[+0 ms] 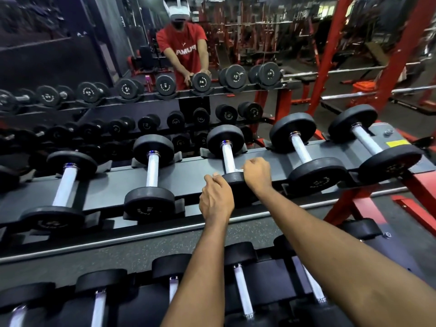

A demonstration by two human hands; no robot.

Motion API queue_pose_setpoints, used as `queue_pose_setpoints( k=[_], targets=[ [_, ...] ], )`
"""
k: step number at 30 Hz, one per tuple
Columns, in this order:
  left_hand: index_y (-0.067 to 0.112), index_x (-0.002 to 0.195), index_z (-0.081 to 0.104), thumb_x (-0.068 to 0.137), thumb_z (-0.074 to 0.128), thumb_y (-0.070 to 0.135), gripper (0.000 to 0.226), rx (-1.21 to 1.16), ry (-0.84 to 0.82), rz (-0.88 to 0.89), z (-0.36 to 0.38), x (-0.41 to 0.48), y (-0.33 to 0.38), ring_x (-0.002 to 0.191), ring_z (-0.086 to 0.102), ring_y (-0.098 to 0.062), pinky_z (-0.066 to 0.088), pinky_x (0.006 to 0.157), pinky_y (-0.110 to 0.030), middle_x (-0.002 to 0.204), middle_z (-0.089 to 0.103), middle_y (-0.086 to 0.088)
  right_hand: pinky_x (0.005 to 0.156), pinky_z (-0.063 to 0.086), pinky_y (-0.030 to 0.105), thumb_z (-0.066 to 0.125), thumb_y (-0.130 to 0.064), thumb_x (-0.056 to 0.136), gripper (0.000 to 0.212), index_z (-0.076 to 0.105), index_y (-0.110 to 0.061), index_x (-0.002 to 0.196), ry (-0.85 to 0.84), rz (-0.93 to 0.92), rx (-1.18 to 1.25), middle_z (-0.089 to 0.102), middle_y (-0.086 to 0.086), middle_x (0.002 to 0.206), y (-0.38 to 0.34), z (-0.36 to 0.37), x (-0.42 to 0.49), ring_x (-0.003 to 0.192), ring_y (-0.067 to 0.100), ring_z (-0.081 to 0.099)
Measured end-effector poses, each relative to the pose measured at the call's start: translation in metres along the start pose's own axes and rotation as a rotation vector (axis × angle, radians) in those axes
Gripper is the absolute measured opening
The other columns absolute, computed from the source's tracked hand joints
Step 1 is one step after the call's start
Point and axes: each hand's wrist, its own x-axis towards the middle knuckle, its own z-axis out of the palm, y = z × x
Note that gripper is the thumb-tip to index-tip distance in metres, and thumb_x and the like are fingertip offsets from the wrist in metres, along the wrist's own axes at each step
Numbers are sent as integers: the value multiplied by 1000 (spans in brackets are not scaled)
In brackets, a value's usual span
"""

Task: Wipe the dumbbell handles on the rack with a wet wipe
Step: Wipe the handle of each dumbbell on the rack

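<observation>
dumbbell [228,159], wipe [239,170] mostly under right hand [257,173]

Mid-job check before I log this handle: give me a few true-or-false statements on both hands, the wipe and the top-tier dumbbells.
1. The right grip holds a white wipe against the handle of the middle dumbbell. True.
2. The left grip is on the far-left dumbbell. False: it grips the middle dumbbell's near head.
3. Five dumbbells show on the top tier. True.
4. The middle dumbbell is lifted off the tier. False: it lies in its cradle.
</observation>
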Motion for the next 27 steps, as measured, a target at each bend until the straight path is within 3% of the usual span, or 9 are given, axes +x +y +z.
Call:
queue_pose_setpoints(
  k=[4, 7, 10, 12, 15, 20, 22, 25, 27],
  targets=[
    [10, 120, 51, 106, 16, 38, 47, -13, 25, -38, 2, 0, 0, 107, 59, -41, 36, 79, -40, 117, 65, -22, 60, 26, 35, 49, -9, 84, 35, 39, -9, 51, 42, -170, -5, 55, 24, 64, -6, -4, -6, 62, 31, 40],
    [11, 123, 51, 105, 16, 37, 47, -27, 35, -53, 3, 1, 0, 110, 58, -42, 41, 86, -43, 120, 64, -22, 56, 27, 31, 50, -10, 80, 34, 40, -14, 48, 12, -353, 97, 42, 4, 47, -7, -3, -6, 54, 22, 39],
    [10, 124, 51, 105, 16, 37, 48, -36, 44, -55, 3, 1, 1, 111, 57, -42, 40, 87, -43, 122, 63, -23, 67, 38, 28, 57, -11, 80, 21, 72, -19, 67, -108, -524, 107, 53, -4, 66, -6, -4, 5, 74, 15, 51],
    [10, 122, 51, 106, 16, 37, 48, -35, 48, -56, 4, 0, 2, 111, 57, -42, 39, 85, -43, 122, 62, -23, 82, 38, 25, 60, -12, 81, 20, 78, -21, 78, -246, -597, 25, 48, 0, 79, -4, -7, 14, 84, 13, 49],
    [10, 119, 52, 105, 16, 37, 47, -22, 59, -47, 5, -2, 4, 110, 58, -42, 40, 88, -44, 119, 63, -24, 79, 36, 21, 59, -9, 85, 22, 80, -17, 82, -394, -620, -73, 48, 2, 79, -3, -16, 18, 82, 10, 48],
    [9, 114, 53, 105, 16, 37, 47, 3, 81, -20, 9, -1, 2, 105, 60, -41, 41, 86, -44, 114, 64, -24, 76, 42, 24, 52, -4, 83, 28, 79, -14, 82, -560, -590, -100, 69, 2, 83, -7, -24, 24, 82, 11, 59],
    [10, 113, 52, 105, 16, 37, 46, -9, 77, -25, 8, 0, 1, 106, 59, -42, 41, 86, -44, 115, 64, -25, 77, 44, 20, 50, 3, 79, 34, 79, -16, 85, -551, -628, -60, 74, 0, 85, -12, -27, 30, 83, 9, 63],
    [9, 111, 52, 105, 17, 35, 44, -21, 72, -28, 7, 0, 1, 105, 59, -43, 41, 86, -45, 114, 64, -25, 88, 48, 18, 51, 10, 76, 37, 78, -12, 89, -392, -707, 128, 75, 1, 91, -16, -31, 40, 90, 10, 67],
    [9, 111, 52, 105, 17, 35, 44, -20, 73, -28, 6, -1, 1, 105, 59, -42, 41, 85, -44, 114, 64, -25, 91, 49, 22, 54, 9, 79, 36, 78, -14, 92, -465, -793, 52, 76, 0, 93, -15, -34, 45, 93, 10, 68]
  ],
)
